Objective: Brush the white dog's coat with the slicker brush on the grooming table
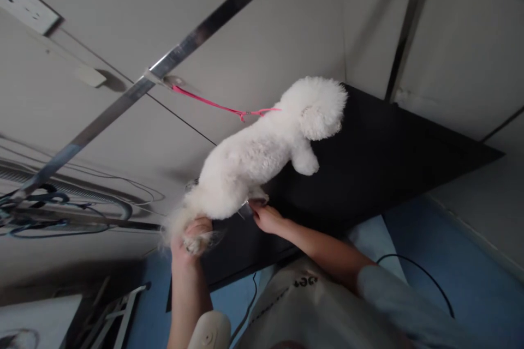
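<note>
A fluffy white dog stands on a black tabletop, its head toward the right. My left hand is closed at the dog's rear, around long wispy fur that looks like its tail. Under the belly, close to a hind leg, my right hand has its fingers curled around what looks like a pair of scissors. Only a thin silvery part of that tool shows. A pink tether runs from the dog's neck area to a metal bar.
The metal bar slants across the wall side. Hoses and cables hang at the left. A wall socket is at upper left. Below the table edge lies a blue floor with a black cable. A white folding frame stands lower left.
</note>
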Motion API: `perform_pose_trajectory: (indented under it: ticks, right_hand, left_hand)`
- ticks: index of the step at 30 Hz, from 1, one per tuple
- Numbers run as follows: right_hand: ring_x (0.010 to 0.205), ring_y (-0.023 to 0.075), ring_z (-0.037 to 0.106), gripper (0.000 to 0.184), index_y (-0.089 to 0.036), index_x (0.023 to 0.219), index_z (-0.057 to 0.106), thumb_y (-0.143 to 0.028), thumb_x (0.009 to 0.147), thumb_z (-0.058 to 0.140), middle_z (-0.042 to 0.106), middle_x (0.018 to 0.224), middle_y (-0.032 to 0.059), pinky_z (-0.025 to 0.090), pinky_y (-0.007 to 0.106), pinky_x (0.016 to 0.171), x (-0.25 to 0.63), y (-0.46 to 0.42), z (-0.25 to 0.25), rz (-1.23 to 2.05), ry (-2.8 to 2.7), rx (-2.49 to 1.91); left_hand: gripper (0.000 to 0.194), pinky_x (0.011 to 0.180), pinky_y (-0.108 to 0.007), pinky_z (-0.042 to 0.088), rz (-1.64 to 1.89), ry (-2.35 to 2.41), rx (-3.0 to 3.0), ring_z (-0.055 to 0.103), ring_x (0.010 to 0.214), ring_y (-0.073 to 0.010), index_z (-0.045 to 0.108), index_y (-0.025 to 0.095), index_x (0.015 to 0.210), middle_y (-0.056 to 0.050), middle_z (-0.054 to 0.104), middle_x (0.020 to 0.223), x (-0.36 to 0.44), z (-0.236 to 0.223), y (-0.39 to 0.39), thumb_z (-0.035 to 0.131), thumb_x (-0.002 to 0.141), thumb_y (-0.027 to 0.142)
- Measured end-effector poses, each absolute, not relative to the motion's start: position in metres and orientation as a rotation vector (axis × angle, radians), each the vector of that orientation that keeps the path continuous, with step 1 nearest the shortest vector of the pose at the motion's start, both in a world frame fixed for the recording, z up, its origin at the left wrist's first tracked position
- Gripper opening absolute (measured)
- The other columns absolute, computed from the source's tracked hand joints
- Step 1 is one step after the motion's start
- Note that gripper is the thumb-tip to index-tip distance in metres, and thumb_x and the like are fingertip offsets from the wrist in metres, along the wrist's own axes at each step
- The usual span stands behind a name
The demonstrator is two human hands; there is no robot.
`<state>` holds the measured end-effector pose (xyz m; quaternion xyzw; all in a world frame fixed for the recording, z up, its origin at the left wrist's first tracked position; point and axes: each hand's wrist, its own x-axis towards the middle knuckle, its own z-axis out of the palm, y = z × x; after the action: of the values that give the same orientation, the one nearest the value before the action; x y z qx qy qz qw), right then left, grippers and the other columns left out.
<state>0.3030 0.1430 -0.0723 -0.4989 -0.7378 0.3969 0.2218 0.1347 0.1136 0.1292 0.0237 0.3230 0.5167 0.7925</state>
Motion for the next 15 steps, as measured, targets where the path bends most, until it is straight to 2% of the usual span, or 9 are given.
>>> perform_pose_trajectory:
  ticks: [3, 7, 9, 12, 15]
  right_hand:
    - [0.104, 0.0246, 0.065, 0.059, -0.029, 0.151, 0.026, -0.023, 0.094, 0.040, 0.067, 0.121, 0.0096, 0.049, 0.035, 0.085, 0.306, 0.147, -0.072, 0.984, -2.071, -1.416]
    - [0.089, 0.0248, 0.069, 0.056, -0.017, 0.143, 0.042, -0.016, 0.087, 0.048, 0.073, 0.101, 0.0124, 0.051, 0.032, 0.076, 0.302, 0.133, -0.076, 1.067, -2.069, -1.481]
    - [0.093, 0.0243, 0.069, 0.054, -0.021, 0.142, 0.043, -0.019, 0.088, 0.048, 0.071, 0.108, 0.0109, 0.050, 0.031, 0.076, 0.300, 0.133, -0.071, 1.034, -2.049, -1.456]
    - [0.105, 0.0247, 0.065, 0.058, -0.032, 0.150, 0.030, -0.022, 0.093, 0.041, 0.067, 0.121, 0.0076, 0.049, 0.034, 0.084, 0.303, 0.144, -0.061, 0.920, -2.055, -1.432]
    - [0.099, 0.0249, 0.067, 0.061, -0.029, 0.150, 0.030, -0.017, 0.092, 0.042, 0.071, 0.112, 0.0093, 0.049, 0.035, 0.083, 0.308, 0.143, -0.062, 0.957, -2.084, -1.503]
  left_hand:
    - [0.025, 0.033, -0.010, 0.034, 1.158, 0.694, 0.077, 0.049, 0.033, -0.0060, 0.030, 0.022, 0.071, 0.005, 0.046, 0.045, 0.138, 0.133, 0.116, 0.034, 0.078, -0.002]
    - [0.028, 0.037, -0.009, 0.035, 1.210, 0.743, 0.120, 0.048, 0.037, -0.0045, 0.026, 0.023, 0.072, 0.006, 0.043, 0.048, 0.144, 0.138, 0.117, 0.032, 0.082, -0.003]
    - [0.029, 0.037, -0.009, 0.036, 1.233, 0.748, 0.078, 0.048, 0.038, -0.0047, 0.026, 0.023, 0.073, 0.007, 0.042, 0.049, 0.147, 0.141, 0.116, 0.030, 0.084, -0.003]
    - [0.025, 0.035, -0.010, 0.035, 1.265, 0.740, 0.000, 0.046, 0.037, -0.0050, 0.028, 0.023, 0.076, 0.007, 0.040, 0.050, 0.149, 0.143, 0.115, 0.030, 0.086, -0.001]
    - [0.024, 0.036, -0.010, 0.036, 1.236, 0.750, -0.024, 0.046, 0.037, -0.0046, 0.028, 0.023, 0.078, 0.007, 0.041, 0.052, 0.147, 0.140, 0.115, 0.031, 0.086, 0.000]
